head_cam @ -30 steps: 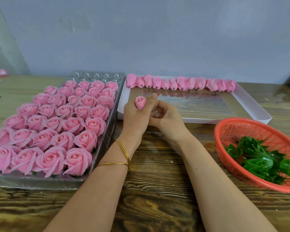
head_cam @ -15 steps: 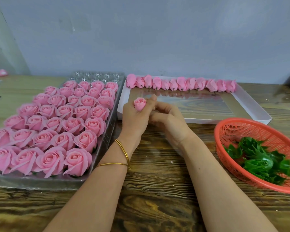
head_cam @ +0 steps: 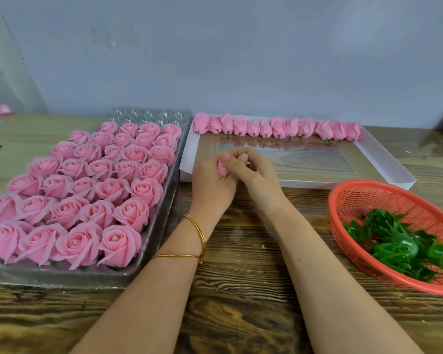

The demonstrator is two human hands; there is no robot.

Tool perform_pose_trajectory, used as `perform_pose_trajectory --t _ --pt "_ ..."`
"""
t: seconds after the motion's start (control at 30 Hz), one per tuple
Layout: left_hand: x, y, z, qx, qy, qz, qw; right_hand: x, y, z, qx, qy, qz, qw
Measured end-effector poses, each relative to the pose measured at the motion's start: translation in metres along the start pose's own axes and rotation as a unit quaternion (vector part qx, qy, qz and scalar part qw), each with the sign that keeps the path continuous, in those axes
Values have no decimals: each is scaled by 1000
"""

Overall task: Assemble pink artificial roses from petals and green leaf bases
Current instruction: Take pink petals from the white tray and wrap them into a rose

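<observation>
Roses [head_cam: 95,190], finished, fill the plastic tray [head_cam: 164,226] by the bench's left edge. Mid-bench, the left hand [head_cam: 210,182] curls round a small pink bud [head_cam: 222,167], and the right hand [head_cam: 256,175] pinches it from the other side. Too hard a squeeze could crush or unwrap its petals. By the right edge, green leaf bases [head_cam: 399,241] wait in the red basket [head_cam: 343,200]; a misaligned base might seat crooked.
</observation>
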State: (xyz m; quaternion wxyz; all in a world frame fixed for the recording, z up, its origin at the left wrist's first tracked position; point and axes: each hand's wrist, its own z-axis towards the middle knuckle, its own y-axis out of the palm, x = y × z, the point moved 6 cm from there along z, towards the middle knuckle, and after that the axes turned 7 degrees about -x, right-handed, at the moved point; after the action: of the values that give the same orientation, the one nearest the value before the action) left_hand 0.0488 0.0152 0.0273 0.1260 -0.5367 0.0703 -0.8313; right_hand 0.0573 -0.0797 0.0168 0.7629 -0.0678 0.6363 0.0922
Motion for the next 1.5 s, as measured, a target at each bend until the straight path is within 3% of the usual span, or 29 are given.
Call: perform_pose_trajectory --t 0.73,0.93,1.07,1.27,1.5 --pt "-3 0 -1 5 -3 20 1000 5 0 2 -36 21 18 999" --pt "-4 -7 -1 54 -16 5 998 10 -3 7 -19 28 110 993" --pt "-5 -10 1 86 -14 23 996 9 -6 8 -17 27 50 998" --pt "-5 -9 0 101 -45 -78 991 7 -2 2 -70 15 2 997" --pt "-19 1 1 66 -113 -197 972 3 3 1 -42 -14 16 999"
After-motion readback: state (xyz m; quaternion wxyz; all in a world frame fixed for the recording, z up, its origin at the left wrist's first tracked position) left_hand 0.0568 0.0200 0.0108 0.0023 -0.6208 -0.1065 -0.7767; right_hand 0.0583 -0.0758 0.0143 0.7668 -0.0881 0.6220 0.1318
